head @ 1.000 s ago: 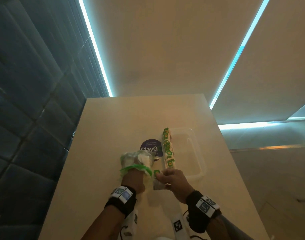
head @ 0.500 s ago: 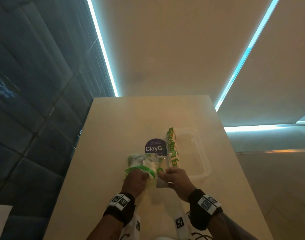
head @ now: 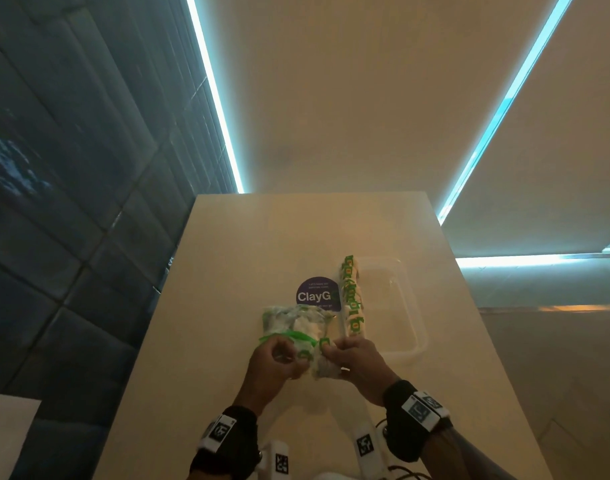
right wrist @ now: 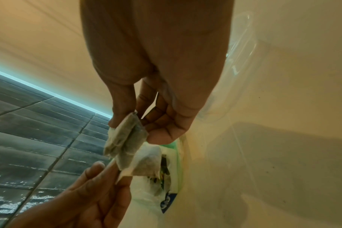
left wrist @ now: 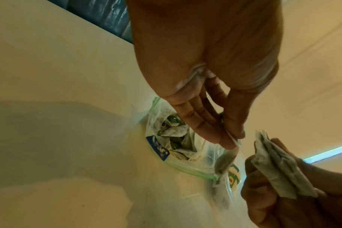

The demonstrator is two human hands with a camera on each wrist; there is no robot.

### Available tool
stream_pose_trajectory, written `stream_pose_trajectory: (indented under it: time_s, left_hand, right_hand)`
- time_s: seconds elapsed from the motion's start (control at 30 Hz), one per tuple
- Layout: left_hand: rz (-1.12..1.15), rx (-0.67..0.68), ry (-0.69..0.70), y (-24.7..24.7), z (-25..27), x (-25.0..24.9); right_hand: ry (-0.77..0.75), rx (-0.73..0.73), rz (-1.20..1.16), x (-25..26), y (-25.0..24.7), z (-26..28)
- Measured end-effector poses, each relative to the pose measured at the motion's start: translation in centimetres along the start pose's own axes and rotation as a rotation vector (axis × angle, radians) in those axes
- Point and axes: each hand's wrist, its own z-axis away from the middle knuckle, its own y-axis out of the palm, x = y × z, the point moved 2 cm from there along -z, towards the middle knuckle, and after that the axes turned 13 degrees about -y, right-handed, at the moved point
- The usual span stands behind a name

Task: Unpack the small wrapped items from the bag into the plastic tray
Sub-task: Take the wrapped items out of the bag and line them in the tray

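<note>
Head view is hiding my fingertips behind the bag point(head: 298, 323) (packets point(left wrist: 178, 135) inside). My left hand point(left wrist: 211, 98) is pinching one packet point(left wrist: 226, 160); my right hand point(right wrist: 166, 98) is gripping several point(right wrist: 125, 143). Tray point(head: 409, 306) is sitting beside them.

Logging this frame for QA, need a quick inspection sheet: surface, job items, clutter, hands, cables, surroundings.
Surface: beige table, no spills seen.
Job's things: zip bag open, more packets inside; clear plastic tray right of it, looks empty; small stack of packets in right hand; single packet in left hand.
Clutter: purple ClayG card; white and green printed roll along the tray's left edge.
Grippers: left hand pinches the single packet; right hand pinches the stack.
Cables: thin dark wires near the wristbands.
Surroundings: dark tiled wall, cyan light strips.
</note>
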Motion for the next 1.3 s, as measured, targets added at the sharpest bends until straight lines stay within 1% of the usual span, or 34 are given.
stream_pose_trajectory:
  time_s: [0.17,0.3,0.47,0.53,0.6,0.7,0.8,0.87,0.93,1.03,1.17,1.3]
  left_hand:
    - [0.104,0.06,0.018,0.0,0.9,-0.4]
    - [0.168,0.071,0.012,0.0,1.4,-1.0]
    - [0.327,0.066,-0.081,-0.1,1.0,-1.4]
    - [0.289,0.03,-0.069,-0.3,0.7,-1.5]
    - [0.218,0.025,-0.033,-0.4,0.4,-2.1]
    - [0.063,0.09,-0.009,-0.3,0.4,-3.2]
    - [-0.061,0.15,0.012,-0.2,0.5,-3.8]
    - [-0.077,0.128,0.019,-0.2,0.4,-4.0]
    - [-0.028,0.097,0.026,-0.3,0.2,-4.2]
    - [0.095,0.074,0.018,-0.7,0.0,-4.3]
    - [0.078,0.048,0.03,-0.9,-0.1,-3.9]
    - [0.065,0.187,0.007,-0.8,0.2,-3.7]
  right_hand:
    - [0.022,0.076,0.006,-0.1,0.5,0.0]
    - [0.005,0.071,-0.007,0.0,1.0,-0.1]
    - [0.004,0.113,0.016,0.2,1.3,-0.2]
    - [-0.024,0.12,0.04,0.6,1.1,-0.2]
    - [-0.074,0.097,0.045,1.0,0.6,-0.3]
    - [-0.145,0.107,0.083,1.6,0.3,-0.6]
    - [-0.194,0.181,0.289,2.3,0.9,-0.9]
    - [-0.201,0.217,0.394,2.2,1.0,-1.1]
    - [-0.198,0.226,0.419,2.1,0.9,-1.2]
    - [-0.193,0.214,0.346,2.2,0.8,-0.9]
    - [-0.154,0.138,0.052,1.9,0.5,-0.6]
    - [-0.132,0.124,-0.07,1.8,0.5,-0.5]
